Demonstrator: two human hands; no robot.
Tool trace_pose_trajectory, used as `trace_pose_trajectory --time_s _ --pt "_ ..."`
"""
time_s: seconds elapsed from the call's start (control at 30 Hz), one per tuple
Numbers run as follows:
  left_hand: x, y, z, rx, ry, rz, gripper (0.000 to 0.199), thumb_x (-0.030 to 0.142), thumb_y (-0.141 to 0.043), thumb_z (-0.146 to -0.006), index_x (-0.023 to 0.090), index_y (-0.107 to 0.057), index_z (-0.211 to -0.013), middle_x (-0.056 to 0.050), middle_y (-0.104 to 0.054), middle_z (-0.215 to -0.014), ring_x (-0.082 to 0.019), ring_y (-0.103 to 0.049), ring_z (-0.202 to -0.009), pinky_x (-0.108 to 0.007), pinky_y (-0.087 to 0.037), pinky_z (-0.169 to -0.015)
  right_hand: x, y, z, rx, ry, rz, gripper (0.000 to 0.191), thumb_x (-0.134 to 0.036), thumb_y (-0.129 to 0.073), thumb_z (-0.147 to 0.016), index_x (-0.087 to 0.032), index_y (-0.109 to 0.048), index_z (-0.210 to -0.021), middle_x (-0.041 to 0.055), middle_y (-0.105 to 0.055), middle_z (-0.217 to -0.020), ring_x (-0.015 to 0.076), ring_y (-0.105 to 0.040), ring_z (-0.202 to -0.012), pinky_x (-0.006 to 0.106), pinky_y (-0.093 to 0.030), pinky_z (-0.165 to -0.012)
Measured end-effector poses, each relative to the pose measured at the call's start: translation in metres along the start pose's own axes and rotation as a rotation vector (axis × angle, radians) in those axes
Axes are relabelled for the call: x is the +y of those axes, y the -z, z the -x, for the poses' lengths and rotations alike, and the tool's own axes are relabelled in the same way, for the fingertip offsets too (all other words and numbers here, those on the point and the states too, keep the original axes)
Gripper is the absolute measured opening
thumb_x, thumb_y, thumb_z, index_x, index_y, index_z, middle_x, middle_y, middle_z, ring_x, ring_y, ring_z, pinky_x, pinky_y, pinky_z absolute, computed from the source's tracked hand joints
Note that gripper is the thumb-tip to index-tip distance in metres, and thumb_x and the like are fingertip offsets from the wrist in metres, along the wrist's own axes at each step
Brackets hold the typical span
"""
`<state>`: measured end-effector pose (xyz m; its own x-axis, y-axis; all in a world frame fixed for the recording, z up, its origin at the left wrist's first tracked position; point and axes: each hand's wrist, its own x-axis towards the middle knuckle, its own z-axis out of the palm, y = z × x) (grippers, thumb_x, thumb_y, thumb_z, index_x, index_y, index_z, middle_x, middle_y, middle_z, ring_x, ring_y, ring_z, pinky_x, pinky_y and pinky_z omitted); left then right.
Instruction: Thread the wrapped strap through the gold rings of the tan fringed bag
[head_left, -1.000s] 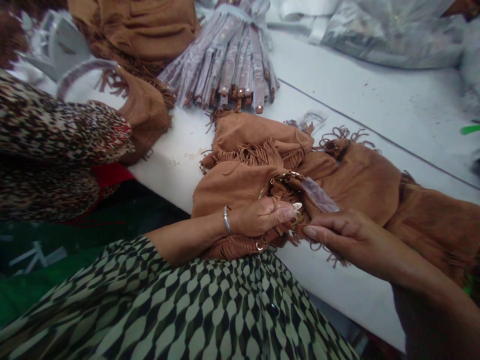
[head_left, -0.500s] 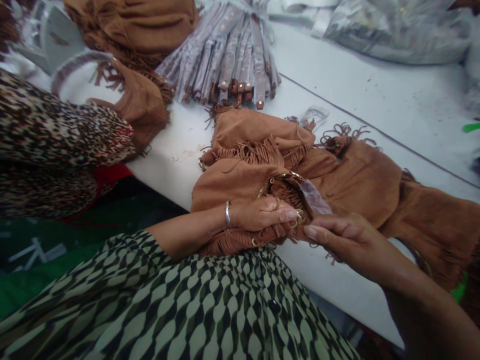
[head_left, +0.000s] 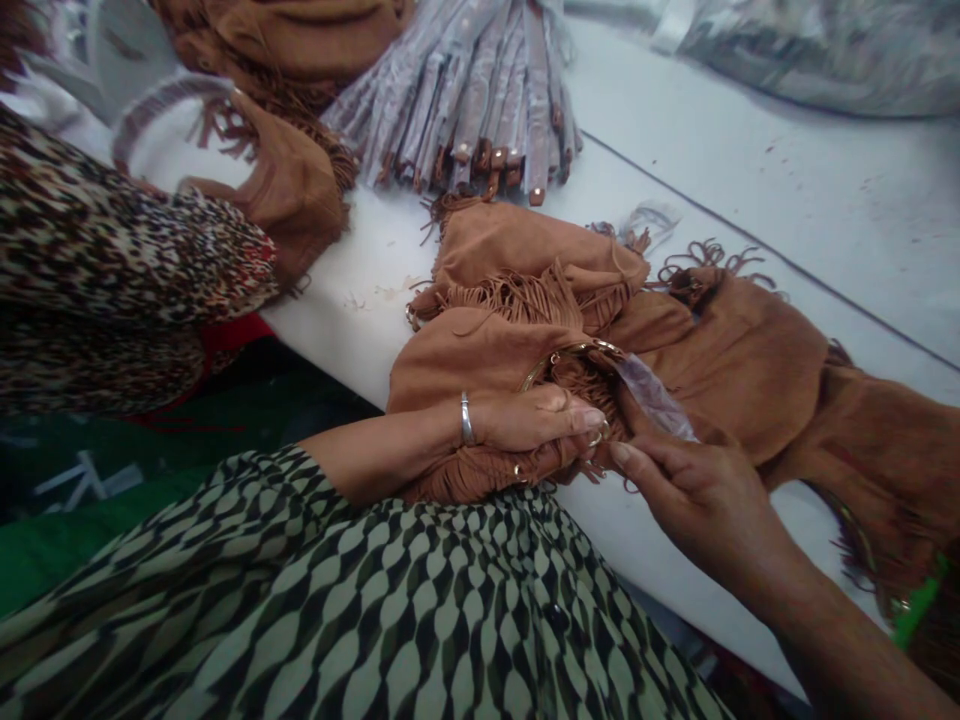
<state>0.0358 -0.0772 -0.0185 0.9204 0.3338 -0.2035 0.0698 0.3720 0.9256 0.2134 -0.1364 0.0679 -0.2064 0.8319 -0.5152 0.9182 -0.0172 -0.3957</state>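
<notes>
My left hand [head_left: 538, 416], with a silver bracelet at the wrist, is closed, its thumb pressing on a gold-coloured metal ring [head_left: 599, 433] at the edge of a brown fringed bag [head_left: 454, 355]. Just right of the ring, my right hand [head_left: 694, 485] pinches a narrow brown strap; its fingertips hide most of the held end. Lilac plastic wrapping [head_left: 654, 395] on the strap runs behind the right hand's fingers. A gold-coloured chain-like trim [head_left: 577, 350] curves along the bag's opening above my left hand. The bag rests at the table's near edge, against my patterned clothing.
More brown fringed bags [head_left: 757, 370] lie on the white table [head_left: 810, 170], behind and to the right. A bundle of plastic-wrapped straps [head_left: 480, 110] fans out at the back. On the left, a person's leopard-print sleeve [head_left: 127, 240] is beside another bag [head_left: 296, 190]. A grey plastic sack [head_left: 832, 60] stands far right.
The whole view has shifted slightly. My right fingertips have dropped a little and stay close to the ring; more of the wrapped strap shows. My left hand keeps its grip.
</notes>
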Motion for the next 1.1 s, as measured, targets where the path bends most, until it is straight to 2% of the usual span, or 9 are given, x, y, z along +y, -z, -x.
trace_pose_trajectory --time_s 0.13,0.2,0.3,0.4,0.63,0.77,0.87,1.0,1.1 --pt "0.007 -0.006 0.005 0.184 -0.091 -0.203 0.049 0.044 -0.027 -0.096 0.012 -0.055 -0.073 -0.005 -0.061 -0.075 -0.011 -0.055 -0.07 -0.025 -0.047 -0.072 -0.004 -0.012 0.001 0.225 0.026 0.291 0.038 -0.037 -0.036 -0.092 -0.018 -0.063 -0.073 0.0097 -0.067 -0.064 0.0221 -0.059 -0.051 0.03 -0.031 -0.047" --pt "0.013 -0.007 0.008 0.223 -0.1 -0.296 0.044 0.038 -0.026 -0.098 0.013 -0.054 -0.075 -0.005 -0.062 -0.076 -0.011 -0.054 -0.07 -0.026 -0.046 -0.075 -0.006 -0.015 0.001 0.303 0.061 0.363 0.034 -0.035 -0.038 -0.091 -0.019 -0.063 -0.073 0.0095 -0.066 -0.063 0.0209 -0.057 -0.05 0.03 -0.028 -0.046" --pt "0.022 -0.007 0.012 0.198 -0.074 -0.462 0.041 0.035 -0.025 -0.098 0.014 -0.053 -0.077 -0.004 -0.061 -0.075 -0.012 -0.053 -0.068 -0.028 -0.045 -0.077 -0.009 -0.014 0.002 0.339 0.095 0.381 0.033 -0.033 -0.039 -0.091 -0.02 -0.061 -0.07 0.0088 -0.063 -0.06 0.0189 -0.055 -0.048 0.029 -0.027 -0.044" --pt "0.028 -0.008 0.013 0.241 -0.099 -0.615 0.039 0.034 -0.026 -0.097 0.015 -0.052 -0.075 -0.005 -0.059 -0.076 -0.014 -0.052 -0.071 -0.031 -0.043 -0.08 -0.012 -0.008 0.004 0.324 0.113 0.337 0.035 -0.034 -0.036 -0.092 -0.02 -0.063 -0.074 0.0101 -0.066 -0.065 0.0201 -0.055 -0.048 0.03 -0.028 -0.044" --pt "0.021 -0.007 0.013 0.239 -0.17 -0.393 0.041 0.035 -0.021 -0.098 0.016 -0.045 -0.07 -0.003 -0.055 -0.071 -0.011 -0.05 -0.067 -0.024 -0.044 -0.071 -0.017 -0.014 0.008 0.375 0.064 0.291 0.035 -0.037 -0.039 -0.092 -0.02 -0.062 -0.072 0.0098 -0.062 -0.061 0.0213 -0.056 -0.055 0.032 -0.034 -0.05" --pt "0.017 -0.009 0.018 0.296 -0.194 -0.531 0.04 0.035 -0.021 -0.098 0.016 -0.048 -0.074 -0.003 -0.056 -0.073 -0.012 -0.052 -0.069 -0.025 -0.043 -0.073 -0.023 -0.029 0.009 0.425 -0.001 0.376 0.035 -0.039 -0.042 -0.092 -0.017 -0.068 -0.081 0.0103 -0.056 -0.057 0.0234 -0.055 -0.055 0.033 -0.034 -0.05" --pt "0.019 -0.012 0.02 0.335 -0.207 -0.719 0.042 0.035 -0.02 -0.098 0.015 -0.052 -0.08 -0.005 -0.058 -0.076 -0.014 -0.054 -0.072 -0.028 -0.043 -0.077 -0.026 -0.033 0.008 0.514 0.033 0.488 0.034 -0.035 -0.043 -0.092 -0.014 -0.069 -0.091 0.0107 -0.058 -0.058 0.0236 -0.055 -0.055 0.034 -0.034 -0.051" --pt "0.029 -0.013 0.02 0.281 -0.152 -0.754 0.042 0.034 -0.019 -0.098 0.015 -0.055 -0.085 -0.005 -0.06 -0.078 -0.013 -0.055 -0.073 -0.027 -0.044 -0.078 -0.024 -0.033 0.006 0.707 0.14 0.683 0.028 -0.034 -0.049 -0.09 -0.016 -0.07 -0.085 0.0054 -0.054 -0.05 0.0167 -0.047 -0.045 0.031 -0.026 -0.046" --pt "0.033 -0.01 0.02 0.252 -0.081 -0.692 0.039 0.032 -0.023 -0.098 0.014 -0.055 -0.084 -0.004 -0.06 -0.078 -0.013 -0.055 -0.071 -0.026 -0.045 -0.076 -0.021 -0.031 0.004 0.749 0.196 0.676 0.027 -0.033 -0.052 -0.088 -0.015 -0.067 -0.075 0.0037 -0.051 -0.046 0.015 -0.044 -0.041 0.03 -0.023 -0.046"
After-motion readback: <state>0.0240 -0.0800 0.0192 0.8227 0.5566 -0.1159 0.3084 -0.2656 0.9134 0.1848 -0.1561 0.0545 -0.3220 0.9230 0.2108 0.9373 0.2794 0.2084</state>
